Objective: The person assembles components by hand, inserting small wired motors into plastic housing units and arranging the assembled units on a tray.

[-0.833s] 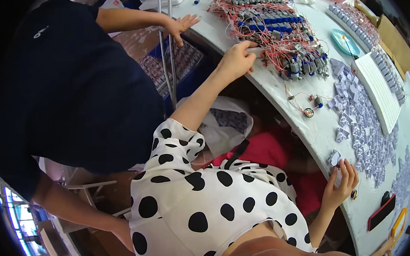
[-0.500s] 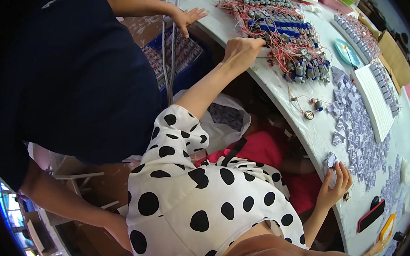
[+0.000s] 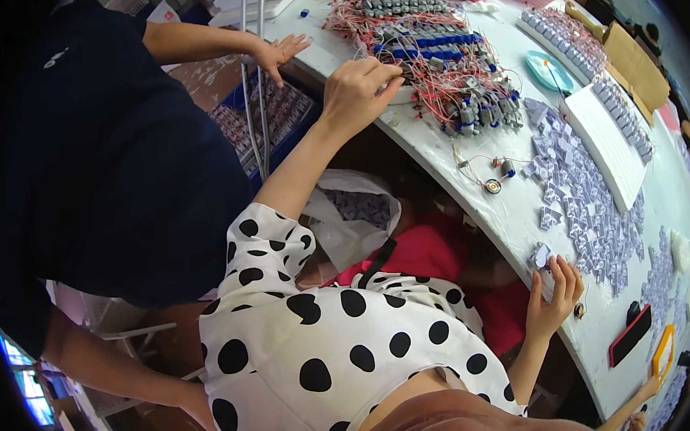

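Note:
My left hand is at the near-left edge of a pile of small wired motors with red and white leads. Its thumb and fingertips are pinched together over the pile's edge; what lies between them is too small to make out. On the right, my right hand rests at the table's near edge with fingers bent and apart. Just beyond its fingertips sits a small white plastic part. Between my hands, a loose motor lies wired to a small round part.
Many pale plastic pieces cover the white table. White trays, a turquoise dish, a red-and-black phone and an orange frame lie around. A co-worker in dark clothing stands left, one hand near the table edge.
The whole view has shifted, so the table appears farther left. My left hand has turned slightly, showing more of its thumb, still at the pile's edge. My right hand stays by the white part.

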Demonstrator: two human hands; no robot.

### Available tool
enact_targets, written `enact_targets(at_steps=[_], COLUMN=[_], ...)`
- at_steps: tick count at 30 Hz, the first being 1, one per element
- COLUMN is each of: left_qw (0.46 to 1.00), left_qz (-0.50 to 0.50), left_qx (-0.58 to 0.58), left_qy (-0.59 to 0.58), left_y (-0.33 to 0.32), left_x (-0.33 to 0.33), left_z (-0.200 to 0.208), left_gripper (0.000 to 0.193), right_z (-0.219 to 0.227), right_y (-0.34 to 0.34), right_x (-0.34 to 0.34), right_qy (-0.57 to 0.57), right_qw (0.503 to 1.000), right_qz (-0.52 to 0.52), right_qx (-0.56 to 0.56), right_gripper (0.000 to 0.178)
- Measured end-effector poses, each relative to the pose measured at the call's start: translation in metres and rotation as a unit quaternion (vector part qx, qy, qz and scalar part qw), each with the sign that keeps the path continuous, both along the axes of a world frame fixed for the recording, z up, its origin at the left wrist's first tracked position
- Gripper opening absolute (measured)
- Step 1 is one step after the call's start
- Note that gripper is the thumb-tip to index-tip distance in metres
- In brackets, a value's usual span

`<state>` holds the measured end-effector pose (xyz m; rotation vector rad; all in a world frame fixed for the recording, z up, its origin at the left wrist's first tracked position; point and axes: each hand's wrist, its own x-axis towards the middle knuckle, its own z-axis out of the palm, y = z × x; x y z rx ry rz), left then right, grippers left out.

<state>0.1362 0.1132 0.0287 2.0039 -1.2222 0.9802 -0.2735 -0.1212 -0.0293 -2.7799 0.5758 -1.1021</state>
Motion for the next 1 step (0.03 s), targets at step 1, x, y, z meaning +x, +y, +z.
enact_targets(at_steps=[1], left_qw=[0.999], left_qz=[-0.01], left_qx=[0.005], left_qy=[-0.047], left_y=[-0.0048], left_x=[0.0048], left_z=[-0.0039], left_gripper=[0.015], right_z=[0.001], right_y=[-0.0009], right_x=[-0.0009], right_qy=[-0.001], right_qw=[1.0], right_qz=[0.0], right_qx=[-0.006], right_gripper=[0.037])
